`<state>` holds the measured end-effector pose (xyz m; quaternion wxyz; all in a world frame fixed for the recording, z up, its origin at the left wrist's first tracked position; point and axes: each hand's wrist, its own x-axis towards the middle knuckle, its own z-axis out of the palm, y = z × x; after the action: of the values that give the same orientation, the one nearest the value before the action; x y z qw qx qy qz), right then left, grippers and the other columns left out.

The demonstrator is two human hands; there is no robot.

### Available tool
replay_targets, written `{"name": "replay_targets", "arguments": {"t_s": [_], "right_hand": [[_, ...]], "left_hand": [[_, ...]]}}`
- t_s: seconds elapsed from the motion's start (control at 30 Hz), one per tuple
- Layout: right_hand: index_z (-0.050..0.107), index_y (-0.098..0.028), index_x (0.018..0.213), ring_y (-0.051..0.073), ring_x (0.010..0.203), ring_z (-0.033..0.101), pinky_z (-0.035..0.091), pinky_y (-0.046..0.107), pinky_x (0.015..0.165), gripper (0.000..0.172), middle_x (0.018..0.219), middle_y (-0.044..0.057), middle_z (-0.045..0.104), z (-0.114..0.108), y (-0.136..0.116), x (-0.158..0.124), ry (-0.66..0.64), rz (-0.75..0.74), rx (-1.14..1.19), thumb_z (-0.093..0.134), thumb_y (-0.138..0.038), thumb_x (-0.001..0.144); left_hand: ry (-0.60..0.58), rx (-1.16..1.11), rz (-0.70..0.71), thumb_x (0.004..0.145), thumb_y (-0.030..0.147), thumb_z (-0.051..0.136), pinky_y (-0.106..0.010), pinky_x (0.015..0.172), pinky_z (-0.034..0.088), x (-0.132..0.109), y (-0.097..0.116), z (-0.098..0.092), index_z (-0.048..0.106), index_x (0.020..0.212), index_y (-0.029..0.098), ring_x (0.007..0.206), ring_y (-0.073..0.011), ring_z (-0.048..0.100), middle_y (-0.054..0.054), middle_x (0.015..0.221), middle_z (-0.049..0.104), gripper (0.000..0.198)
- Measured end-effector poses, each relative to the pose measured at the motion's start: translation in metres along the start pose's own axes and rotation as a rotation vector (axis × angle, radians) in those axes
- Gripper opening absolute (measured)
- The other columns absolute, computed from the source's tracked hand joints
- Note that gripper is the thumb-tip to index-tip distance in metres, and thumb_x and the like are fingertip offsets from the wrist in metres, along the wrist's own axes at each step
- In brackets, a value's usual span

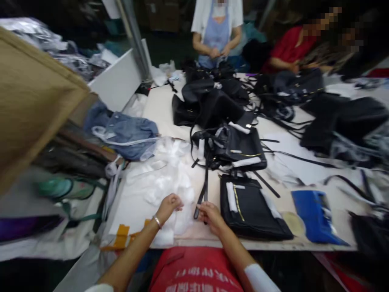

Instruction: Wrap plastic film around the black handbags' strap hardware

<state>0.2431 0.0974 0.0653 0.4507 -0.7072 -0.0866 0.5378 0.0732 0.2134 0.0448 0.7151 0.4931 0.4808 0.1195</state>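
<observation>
My right hand (210, 215) pinches the lower end of a black strap (206, 174) that runs down from a black backpack (243, 146) with white wrapping on its handles and zip. To its left, my left hand (170, 206), with a bracelet on the wrist, is closed with fingers curled together; what it holds, if anything, is too blurred to make out. Beneath and behind it spread thin white packing sheets (164, 182). Just right of my right hand lies a flat black bag (252, 207) with a gold zip and white wraps.
A blue packet (316, 215) rests by the right front edge. Several black bags (209, 105) are heaped farther back, with loose straps around them. A blue denim bag (130, 132) is at left. Two co-workers, one in a blue apron (216, 32), are across the table.
</observation>
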Motion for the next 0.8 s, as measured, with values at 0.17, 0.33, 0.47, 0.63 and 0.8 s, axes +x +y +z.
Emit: {"name": "replay_targets", "arguments": {"t_s": [0.17,0.33,0.47,0.63,0.8], "right_hand": [[0.052,-0.021,0.085,0.01,0.06,0.057,0.051,0.025,0.063,0.029,0.069,-0.004,0.057,0.007,-0.007,0.005,-0.17,-0.057,0.456,0.072,-0.033,0.067],[0.054,-0.018,0.094,0.011,0.056,0.057,0.051,0.026,0.059,0.04,0.069,-0.003,0.06,0.019,-0.026,0.012,-0.109,-0.116,0.505,0.076,-0.03,0.062],[0.053,-0.018,0.085,0.011,0.06,0.06,0.051,0.026,0.065,0.033,0.068,-0.003,0.061,0.026,-0.028,0.017,-0.073,-0.161,0.446,0.075,-0.033,0.065],[0.052,-0.018,0.082,0.013,0.065,0.062,0.051,0.028,0.069,0.033,0.067,-0.002,0.06,0.025,-0.027,0.018,-0.063,-0.212,0.416,0.074,-0.038,0.067],[0.052,-0.019,0.081,0.013,0.066,0.062,0.051,0.028,0.07,0.033,0.068,-0.002,0.061,0.024,-0.028,0.018,-0.073,-0.228,0.406,0.074,-0.04,0.067]], "left_hand": [[0.009,-0.054,0.008,0.071,0.038,0.065,-0.026,0.058,0.044,-0.005,-0.006,0.0,0.052,0.074,0.016,0.057,-0.0135,0.061,-0.004,0.069,0.067,0.026],[-0.039,-0.052,0.042,0.073,0.038,0.064,-0.027,0.062,0.046,-0.007,0.0,0.007,0.054,0.076,0.016,0.061,-0.0138,0.062,-0.004,0.071,0.067,0.024],[-0.029,-0.07,0.077,0.075,0.036,0.063,-0.028,0.064,0.047,-0.008,0.003,0.009,0.053,0.076,0.017,0.062,-0.0135,0.061,-0.003,0.071,0.066,0.021],[-0.018,-0.069,0.118,0.075,0.035,0.063,-0.028,0.065,0.048,-0.009,0.005,0.013,0.053,0.077,0.018,0.063,-0.0136,0.06,0.0,0.07,0.062,0.02],[-0.008,-0.05,0.139,0.075,0.036,0.062,-0.028,0.065,0.047,-0.01,0.007,0.015,0.052,0.077,0.019,0.062,-0.0135,0.06,0.001,0.068,0.061,0.02]]}}
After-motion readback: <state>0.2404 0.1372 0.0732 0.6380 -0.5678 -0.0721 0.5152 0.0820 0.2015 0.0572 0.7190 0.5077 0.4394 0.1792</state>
